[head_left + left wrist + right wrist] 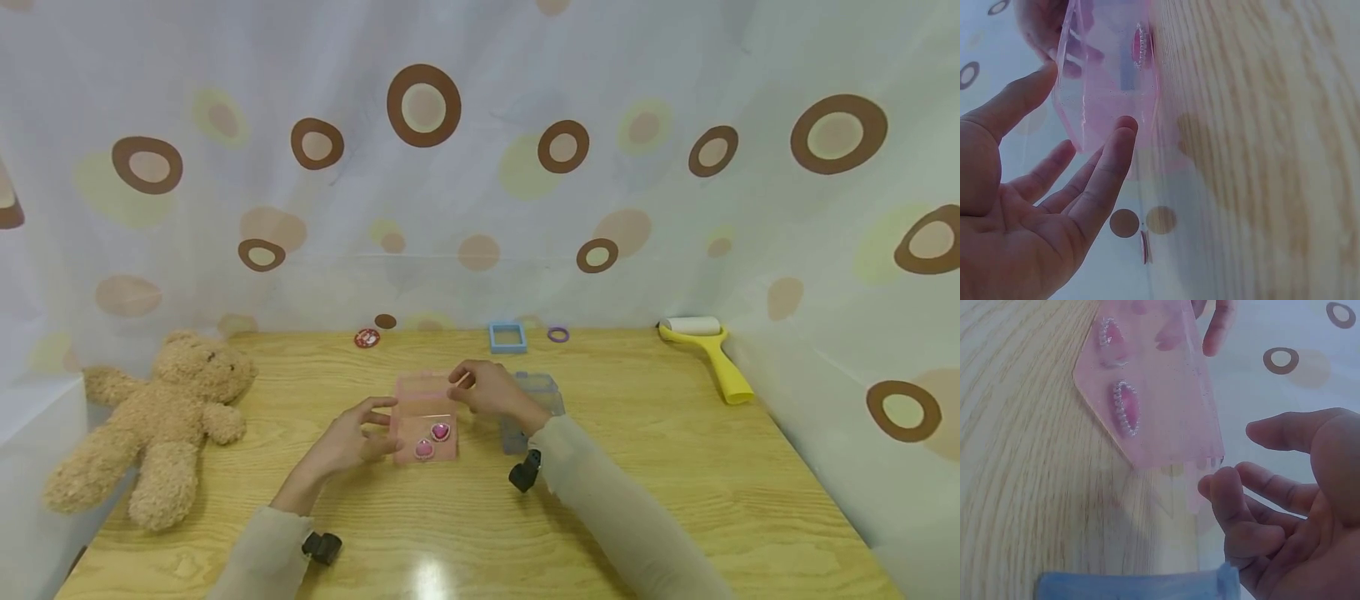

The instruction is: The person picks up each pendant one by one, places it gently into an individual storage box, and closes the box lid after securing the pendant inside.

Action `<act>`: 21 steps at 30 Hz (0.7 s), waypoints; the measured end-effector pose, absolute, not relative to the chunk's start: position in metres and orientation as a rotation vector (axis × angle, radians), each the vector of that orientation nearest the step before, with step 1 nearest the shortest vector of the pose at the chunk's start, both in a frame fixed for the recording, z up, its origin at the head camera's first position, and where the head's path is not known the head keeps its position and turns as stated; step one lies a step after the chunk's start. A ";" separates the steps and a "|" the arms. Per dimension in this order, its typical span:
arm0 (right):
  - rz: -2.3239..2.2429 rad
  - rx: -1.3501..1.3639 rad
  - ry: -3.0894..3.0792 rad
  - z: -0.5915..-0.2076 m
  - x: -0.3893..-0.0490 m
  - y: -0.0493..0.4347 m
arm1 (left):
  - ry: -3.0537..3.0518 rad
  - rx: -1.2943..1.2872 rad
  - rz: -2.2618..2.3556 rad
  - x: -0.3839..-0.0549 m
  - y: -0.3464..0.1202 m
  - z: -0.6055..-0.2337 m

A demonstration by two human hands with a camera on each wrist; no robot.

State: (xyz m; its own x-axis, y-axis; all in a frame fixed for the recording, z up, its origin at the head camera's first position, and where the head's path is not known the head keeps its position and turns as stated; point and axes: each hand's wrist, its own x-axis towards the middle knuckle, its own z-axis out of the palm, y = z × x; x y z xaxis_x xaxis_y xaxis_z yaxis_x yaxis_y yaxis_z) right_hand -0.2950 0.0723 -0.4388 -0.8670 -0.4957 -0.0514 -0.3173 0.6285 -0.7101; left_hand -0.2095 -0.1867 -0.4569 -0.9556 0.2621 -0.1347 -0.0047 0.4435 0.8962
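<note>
A clear pink plastic box (405, 431) lies on the table with its lid (426, 383) folded back. Inside are two pink gems edged with small white beads, the nearer gem (424, 448) and the farther gem (440, 431). My left hand (351, 440) is at the box's left side, fingers spread; in the left wrist view its fingertips (1127, 125) are at the pink wall. Beyond the box's right side, my right hand (489, 388) hovers near the lid with loosely bent fingers (1229, 494) and nothing between them. A clear bluish box (537, 383) sits partly hidden under the right forearm.
A teddy bear (168, 425) lies at the left. Along the back are a red round badge (367, 337), a blue square frame (507, 349) and a purple ring (558, 334). A lint roller with a yellow handle (723, 371) lies at the back right.
</note>
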 end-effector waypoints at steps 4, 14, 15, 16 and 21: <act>-1.050 -0.651 2.575 -0.437 -0.294 0.072 | 2.431 0.223 1.522 -0.209 -0.186 -0.455; -1.161 -0.621 2.598 -0.437 -0.294 0.072 | 2.456 0.229 1.504 -0.211 -0.187 -0.456; -1.178 -0.609 2.599 -0.437 -0.294 0.072 | 2.460 0.230 1.504 -0.211 -0.187 -0.456; -1.194 -0.598 2.602 -0.437 -0.295 0.071 | 2.462 0.233 1.505 -0.211 -0.187 -0.456; -1.281 -0.545 2.612 -0.436 -0.295 0.069 | 2.458 0.239 1.511 -0.210 -0.188 -0.455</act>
State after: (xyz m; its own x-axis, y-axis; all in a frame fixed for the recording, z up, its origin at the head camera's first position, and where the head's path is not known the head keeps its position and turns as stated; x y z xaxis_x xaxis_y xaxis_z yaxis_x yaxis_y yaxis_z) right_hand -0.2950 0.0693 -0.4357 -0.9161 -0.4009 -0.0016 -0.2442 0.5611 -0.7909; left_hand -0.2099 -0.1881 -0.4551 -0.9564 0.2651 -0.1224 0.0105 0.4500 0.8929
